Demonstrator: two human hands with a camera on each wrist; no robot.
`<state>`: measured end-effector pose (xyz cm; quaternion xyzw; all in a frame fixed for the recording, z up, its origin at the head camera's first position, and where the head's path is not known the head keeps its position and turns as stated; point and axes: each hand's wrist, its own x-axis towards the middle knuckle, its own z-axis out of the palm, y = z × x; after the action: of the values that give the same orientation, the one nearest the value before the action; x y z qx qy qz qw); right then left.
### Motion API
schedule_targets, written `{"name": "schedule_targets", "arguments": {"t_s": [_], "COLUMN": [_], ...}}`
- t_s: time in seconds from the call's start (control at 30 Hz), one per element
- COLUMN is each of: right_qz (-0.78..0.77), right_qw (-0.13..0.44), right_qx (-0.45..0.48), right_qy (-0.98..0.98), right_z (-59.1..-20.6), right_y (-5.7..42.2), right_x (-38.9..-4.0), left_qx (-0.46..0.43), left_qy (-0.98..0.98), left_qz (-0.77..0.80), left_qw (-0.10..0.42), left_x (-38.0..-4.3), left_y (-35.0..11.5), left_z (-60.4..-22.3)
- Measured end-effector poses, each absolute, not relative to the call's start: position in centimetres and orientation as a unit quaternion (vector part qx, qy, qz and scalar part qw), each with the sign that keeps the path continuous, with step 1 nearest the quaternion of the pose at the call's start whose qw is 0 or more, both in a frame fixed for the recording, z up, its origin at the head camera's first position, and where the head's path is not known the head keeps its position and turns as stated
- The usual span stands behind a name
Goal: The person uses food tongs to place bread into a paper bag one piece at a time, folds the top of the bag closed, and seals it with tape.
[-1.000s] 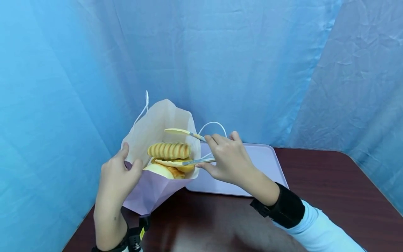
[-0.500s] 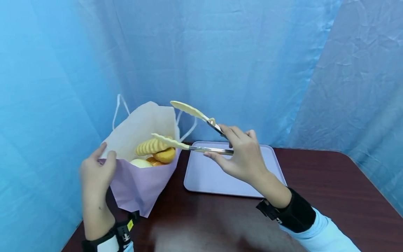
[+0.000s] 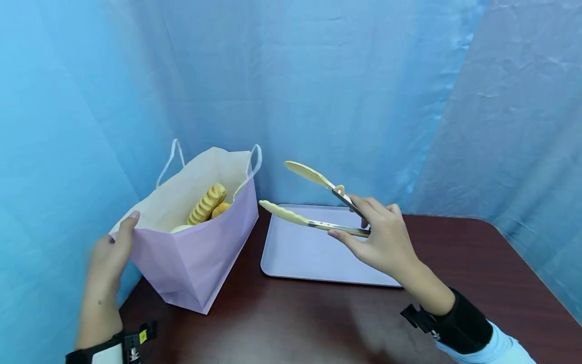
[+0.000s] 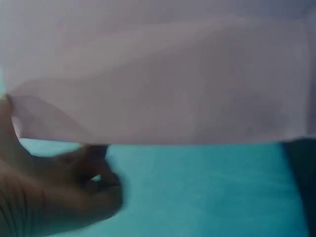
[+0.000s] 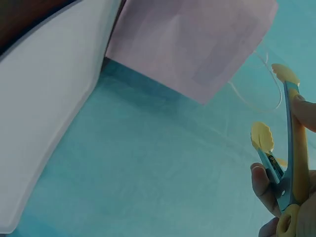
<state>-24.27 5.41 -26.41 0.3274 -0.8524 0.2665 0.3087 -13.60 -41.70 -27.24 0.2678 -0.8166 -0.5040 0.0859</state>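
A lilac paper bag (image 3: 195, 258) with white string handles stands on the left of the table, its mouth wide and its pale inside showing. In it lie a ridged bread roll (image 3: 206, 205), a small golden bun (image 3: 220, 210) and part of a pale one. My left hand (image 3: 106, 258) pinches the bag's near left rim between thumb and fingers; in the left wrist view that hand (image 4: 54, 192) is dim and blurred. My right hand (image 3: 386, 237) holds tongs (image 3: 338, 227) with cream tips, spread apart with nothing between them, above the tray.
Behind and under the tongs lies a lilac tray (image 3: 300, 253), right of the bag, on a dark brown wooden table (image 3: 282, 323). Blue cloth (image 3: 327, 101) hangs close behind and to the left of the table.
The tongs have come out of the bag and moved right with my right hand. My left hand has drawn the bag's rim left, and the ridged roll now lies steeper inside.
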Motion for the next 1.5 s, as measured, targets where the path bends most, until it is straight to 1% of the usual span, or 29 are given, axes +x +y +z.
{"name": "schedule_targets", "arguments": {"t_s": [0.07, 0.13, 0.17, 0.23, 0.37, 0.67, 0.8, 0.9, 1.07, 1.17, 1.23, 1.27, 1.3, 1.33, 1.37, 1.4, 1.5], "right_qz": [0.258, 0.247, 0.242, 0.234, 0.219, 0.200, 0.193, 0.201, 0.205, 0.208, 0.211, 0.211, 0.212, 0.212, 0.212, 0.211, 0.206], "right_qw": [0.302, 0.296, 0.294, 0.288, 0.276, 0.255, 0.244, 0.216, 0.140, 0.105, 0.087, 0.077, 0.067, 0.056, 0.046, 0.038, 0.019], "right_qx": [0.319, 0.311, 0.307, 0.299, 0.278, 0.242, 0.205, 0.159, 0.076, 0.039, 0.017, 0.008, 0.000, -0.006, -0.010, -0.013, -0.020], "right_qy": [-0.861, -0.869, -0.872, -0.879, -0.894, -0.915, -0.928, -0.942, -0.966, -0.972, -0.974, -0.974, -0.975, -0.976, -0.976, -0.977, -0.978], "right_z": [-26.8, -27.3, -27.5, -27.9, -28.8, -31.5, -32.5, -33.2, -34.5, -35.5, -36.1, -36.4, -36.8, -37.1, -37.5, -37.8, -38.5], "right_y": [6.3, 7.2, 7.7, 8.6, 10.3, 13.8, 16.3, 18.4, 22.0, 23.8, 24.7, 25.2, 25.6, 25.8, 26.1, 26.2, 26.3], "right_x": [-24.2, -24.1, -24.0, -23.8, -23.5, -23.0, -22.9, -22.8, -23.3, -23.7, -23.9, -24.0, -24.1, -24.3, -24.5, -24.7, -25.4], "left_qx": [0.218, 0.176, 0.162, 0.152, 0.148, 0.101, 0.088, 0.079, 0.074, 0.077, 0.080, 0.090, 0.100, 0.113, 0.123, 0.125, 0.113], "left_qy": [-0.786, -0.756, -0.739, -0.715, -0.710, -0.744, -0.743, -0.746, -0.765, -0.774, -0.779, -0.784, -0.786, -0.791, -0.796, -0.797, -0.782], "left_qz": [-0.577, -0.631, -0.653, -0.681, -0.687, -0.660, -0.662, -0.661, -0.639, -0.626, -0.620, -0.614, -0.610, -0.600, -0.586, -0.568, -0.465], "left_qw": [0.026, -0.014, -0.030, -0.042, -0.044, -0.032, -0.029, -0.035, -0.041, -0.049, -0.044, -0.030, -0.006, 0.034, 0.090, 0.159, 0.398], "left_x": [-13.9, -14.3, -14.5, -14.8, -15.6, -16.9, -17.4, -17.8, -18.6, -19.1, -19.4, -19.5, -19.5, -19.4, -19.3, -19.1, -18.5], "left_y": [-42.0, -42.0, -41.9, -41.5, -40.5, -38.6, -37.3, -36.6, -35.9, -35.8, -35.7, -35.5, -35.3, -35.1, -34.8, -34.4, -32.4], "left_z": [-27.7, -28.2, -28.5, -28.9, -29.2, -29.7, -30.0, -30.0, -29.7, -29.2, -29.0, -28.8, -28.8, -28.8, -28.9, -29.1, -29.4]}}
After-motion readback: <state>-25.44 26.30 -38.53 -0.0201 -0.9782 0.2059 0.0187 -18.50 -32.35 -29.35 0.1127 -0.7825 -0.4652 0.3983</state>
